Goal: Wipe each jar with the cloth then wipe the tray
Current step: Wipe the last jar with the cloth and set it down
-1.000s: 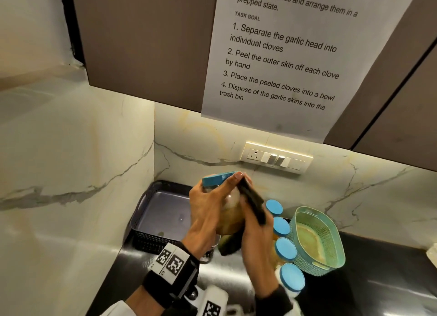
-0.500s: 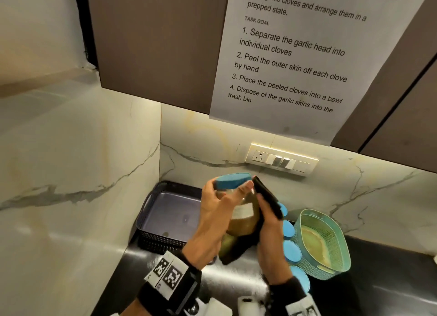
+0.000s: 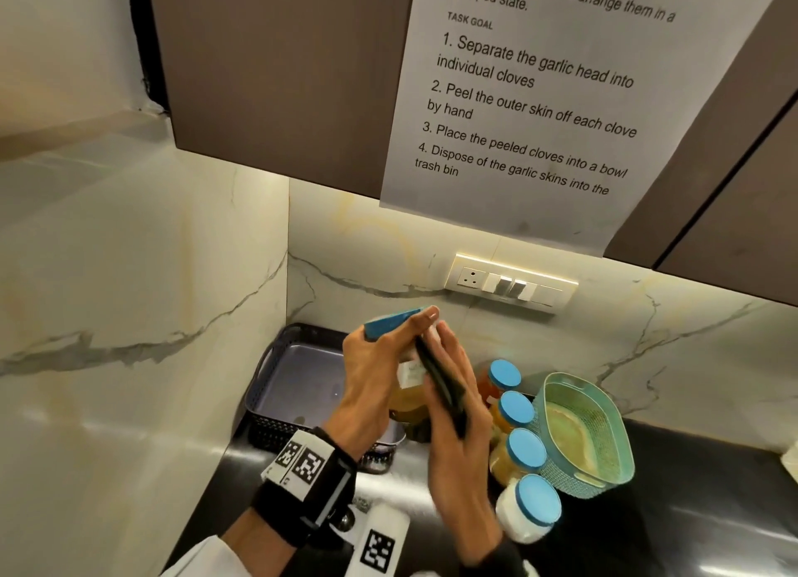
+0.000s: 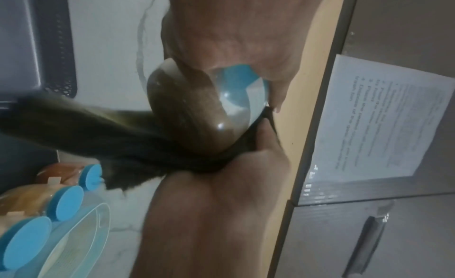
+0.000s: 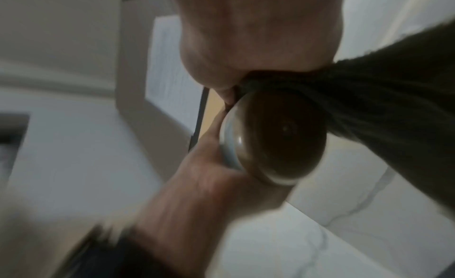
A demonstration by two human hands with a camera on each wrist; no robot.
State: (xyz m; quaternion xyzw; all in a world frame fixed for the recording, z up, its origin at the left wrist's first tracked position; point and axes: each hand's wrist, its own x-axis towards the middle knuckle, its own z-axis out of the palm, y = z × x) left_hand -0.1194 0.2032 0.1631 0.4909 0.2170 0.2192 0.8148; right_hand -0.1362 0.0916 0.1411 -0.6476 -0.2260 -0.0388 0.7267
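Over at the far left corner of the dark surface (image 3: 712, 503), the dark tray (image 3: 276, 386) sits with nothing in it, so its wipe looks yet to come. Moving right, the left hand (image 3: 367, 386) holds a jar (image 3: 410, 397) up in the air over the tray's right edge, fingers (image 3: 421, 319) wrapped round the blue lid (image 3: 391, 322) end, jar tilted. Right against it, the right hand (image 3: 462, 425) presses the dark cloth (image 3: 444, 388) onto the jar's side; the left wrist view shows the thumb pinning the cloth to the glass while a loose tail dangles below. So this jar is mid-wipe, I'd say. Further right, four more blue-lidded jars (image 3: 524, 449) stand in a near-to-far row on the surface, just beside a green basket (image 3: 613, 442). Whether those four are already wiped or waiting, nothing here settles it. My read: jars phase underway, tray last.
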